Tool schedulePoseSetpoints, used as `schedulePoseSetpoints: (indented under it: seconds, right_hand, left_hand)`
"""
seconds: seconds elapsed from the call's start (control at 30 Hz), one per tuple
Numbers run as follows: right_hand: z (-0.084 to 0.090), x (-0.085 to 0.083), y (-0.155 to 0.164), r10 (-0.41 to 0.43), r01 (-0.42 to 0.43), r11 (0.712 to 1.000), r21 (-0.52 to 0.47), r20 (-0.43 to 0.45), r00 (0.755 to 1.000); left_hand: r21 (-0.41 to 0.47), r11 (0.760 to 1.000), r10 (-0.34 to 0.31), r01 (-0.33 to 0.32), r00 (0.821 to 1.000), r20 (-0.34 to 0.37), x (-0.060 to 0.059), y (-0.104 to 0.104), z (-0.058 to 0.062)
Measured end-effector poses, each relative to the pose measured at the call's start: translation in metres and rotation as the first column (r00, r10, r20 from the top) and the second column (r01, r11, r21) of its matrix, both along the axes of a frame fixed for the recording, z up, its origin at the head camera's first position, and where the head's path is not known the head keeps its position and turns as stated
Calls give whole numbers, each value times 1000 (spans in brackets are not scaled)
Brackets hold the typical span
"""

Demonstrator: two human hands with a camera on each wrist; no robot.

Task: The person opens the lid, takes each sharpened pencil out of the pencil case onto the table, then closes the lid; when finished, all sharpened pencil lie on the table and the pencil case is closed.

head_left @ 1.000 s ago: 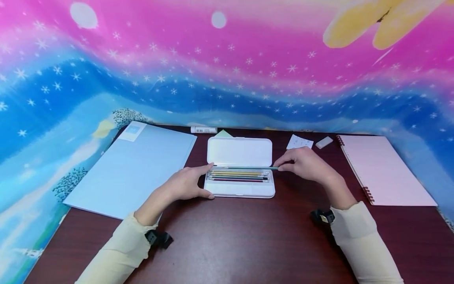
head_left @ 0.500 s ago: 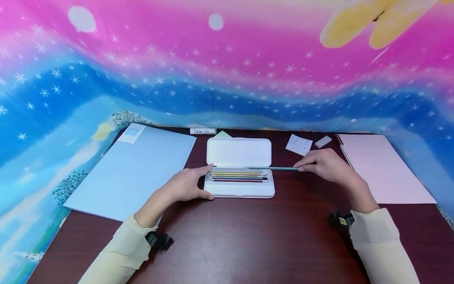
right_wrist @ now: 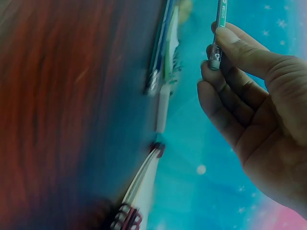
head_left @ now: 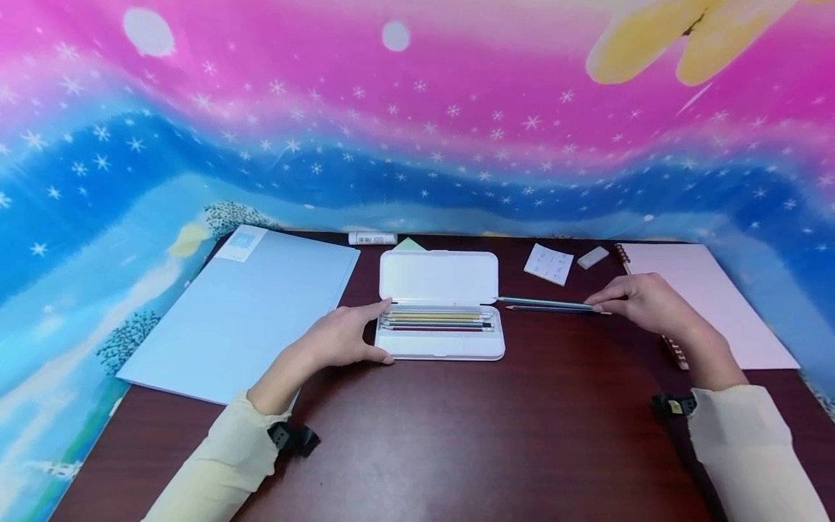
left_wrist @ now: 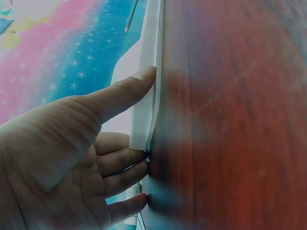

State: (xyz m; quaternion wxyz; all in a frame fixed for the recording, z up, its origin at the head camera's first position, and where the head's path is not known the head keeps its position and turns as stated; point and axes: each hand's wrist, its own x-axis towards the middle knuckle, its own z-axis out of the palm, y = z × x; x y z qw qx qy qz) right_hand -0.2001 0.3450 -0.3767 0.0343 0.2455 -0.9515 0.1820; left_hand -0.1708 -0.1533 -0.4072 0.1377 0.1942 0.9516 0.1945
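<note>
A white pencil case (head_left: 443,346) lies with its lid up, several pencils (head_left: 437,319) in its rear compartment. My left hand (head_left: 335,337) holds the case's left end, thumb along the front edge and fingers at the far side; the left wrist view shows the thumb (left_wrist: 129,93) against the wall. To the right of the case, my right hand (head_left: 646,301) pinches a teal pencil (head_left: 541,300) by its eraser end, point toward the case. A dark pencil (head_left: 544,309) lies on the table just beneath it. In the right wrist view the held pencil (right_wrist: 220,28) is above the table.
A large pale blue folder (head_left: 241,319) lies at the left, a pink spiral notebook (head_left: 724,312) at the right. Along the back are a glue stick (head_left: 372,238), a green paper piece (head_left: 409,245), a white printed card (head_left: 549,264) and an eraser (head_left: 593,257).
My right hand has drawn the teal pencil rightward, from over the case to beside it. The dark pencil on the table now shows plainly. My left hand has stayed at the case.
</note>
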Motion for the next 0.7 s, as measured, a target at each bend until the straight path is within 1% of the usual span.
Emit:
schedulePoseSetpoints:
  seconds: [0.27,0.37,0.7]
  right_hand:
    - [-8,-1,13,-29,27,999,26,52,998]
    - [-11,-1,14,-40,37,999,34,82,996]
    - [-17,-6,12,-50,42,997,70,127,991]
  left_hand:
    - [-4,1000,0,0,1000,3,-1,1,-1]
    - [-2,1000,0,0,1000,7,0,2,-1]
    - [-6,1000,9,-9,1000,10,0,1,0]
